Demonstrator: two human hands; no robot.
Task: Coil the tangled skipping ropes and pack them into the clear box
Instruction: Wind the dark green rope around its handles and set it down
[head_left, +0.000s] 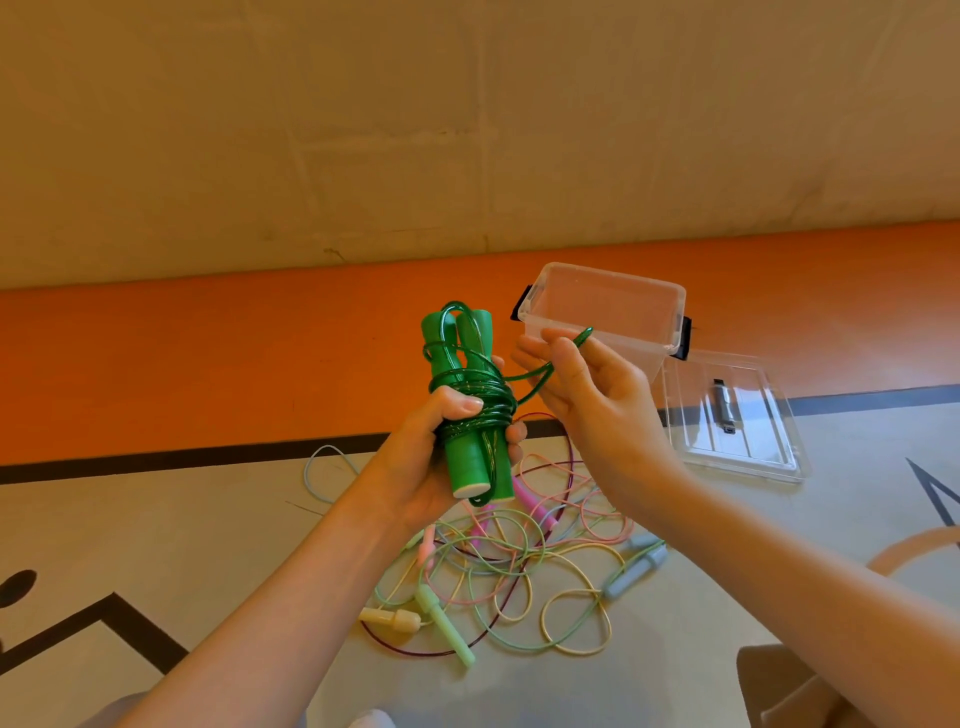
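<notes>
Winding a green skipping rope (470, 410) round its own two handles, above the floor (182, 530).

Gripping the pair of green handles upright, the left hand (441, 457) is curling its fingers and thumb round them and over the coils already bunched about their middle. Just beside it, the right hand (582, 384) is pinching the rope's loose end between thumb and fingertips, the other fingers lying loosely spread. Behind the hands, the clear box (605, 312) is standing open on the orange strip, its lid (732, 415) lying flat just to its right. Below, a tangle of pastel ropes (514, 561) is sprawling over the pale floor.
</notes>
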